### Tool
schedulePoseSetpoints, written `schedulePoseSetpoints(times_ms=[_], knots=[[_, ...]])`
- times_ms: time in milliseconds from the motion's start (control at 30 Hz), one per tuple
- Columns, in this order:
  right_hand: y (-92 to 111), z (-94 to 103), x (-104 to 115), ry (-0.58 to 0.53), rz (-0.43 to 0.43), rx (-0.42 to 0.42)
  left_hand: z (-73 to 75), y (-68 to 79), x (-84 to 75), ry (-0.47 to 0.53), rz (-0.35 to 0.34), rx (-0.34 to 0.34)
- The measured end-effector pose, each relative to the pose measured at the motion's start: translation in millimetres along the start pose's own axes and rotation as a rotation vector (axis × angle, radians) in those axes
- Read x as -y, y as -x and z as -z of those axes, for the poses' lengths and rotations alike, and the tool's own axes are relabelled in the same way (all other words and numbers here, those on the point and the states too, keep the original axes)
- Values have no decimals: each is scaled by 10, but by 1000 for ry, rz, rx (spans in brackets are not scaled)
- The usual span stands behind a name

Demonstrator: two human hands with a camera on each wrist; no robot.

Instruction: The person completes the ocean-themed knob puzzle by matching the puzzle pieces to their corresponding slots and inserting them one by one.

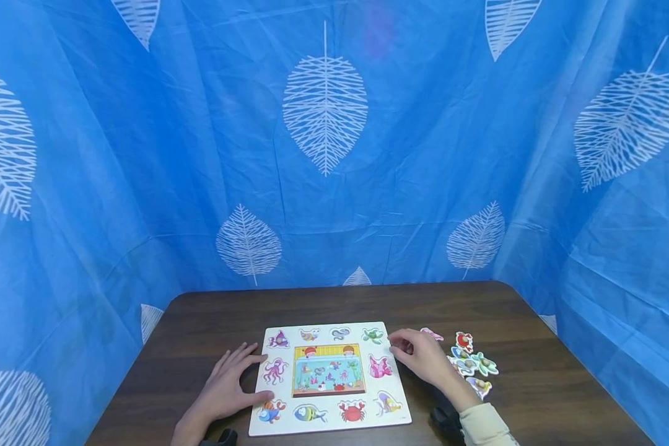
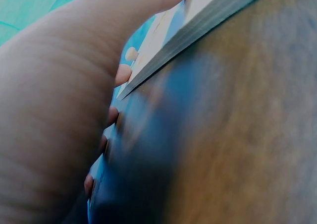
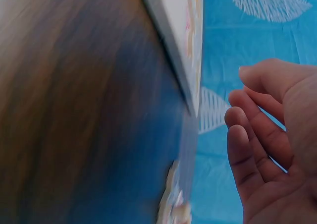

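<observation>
A white wooden puzzle board (image 1: 327,427) lies on the table, with sea animal pictures around a central fish tank scene. My left hand (image 1: 225,387) is at its left edge, thumb and index finger touching the board, the other fingers spread on the table. In the left wrist view, a small round knob (image 2: 131,53) stands up from the board, near a fingertip. My right hand (image 1: 424,356) hovers by the board's upper right corner. The right wrist view shows its fingers (image 3: 241,149) loosely bent, with nothing between them.
Right of my right hand lie several loose knobbed puzzle pieces, among them a red crab piece (image 1: 464,341), a green turtle piece (image 1: 485,364) and a fish piece (image 1: 479,387). A blue leaf-patterned curtain (image 1: 334,204) surrounds the dark wooden table (image 1: 223,313).
</observation>
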State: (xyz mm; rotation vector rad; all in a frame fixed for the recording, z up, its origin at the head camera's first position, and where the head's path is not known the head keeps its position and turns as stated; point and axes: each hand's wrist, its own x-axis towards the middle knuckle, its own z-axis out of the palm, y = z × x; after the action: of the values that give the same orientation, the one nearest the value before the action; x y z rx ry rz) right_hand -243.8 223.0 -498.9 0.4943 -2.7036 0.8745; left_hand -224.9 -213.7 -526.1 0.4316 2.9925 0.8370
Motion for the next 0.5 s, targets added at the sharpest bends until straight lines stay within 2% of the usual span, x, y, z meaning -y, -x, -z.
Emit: schedulePoseSetpoints(times_ms=[333, 500], knots=[[214, 129, -285, 25, -98, -111, -11, -3, -3, 6, 12, 12], [245, 216, -405, 19, -87, -146, 12, 7, -14, -4, 10, 9]])
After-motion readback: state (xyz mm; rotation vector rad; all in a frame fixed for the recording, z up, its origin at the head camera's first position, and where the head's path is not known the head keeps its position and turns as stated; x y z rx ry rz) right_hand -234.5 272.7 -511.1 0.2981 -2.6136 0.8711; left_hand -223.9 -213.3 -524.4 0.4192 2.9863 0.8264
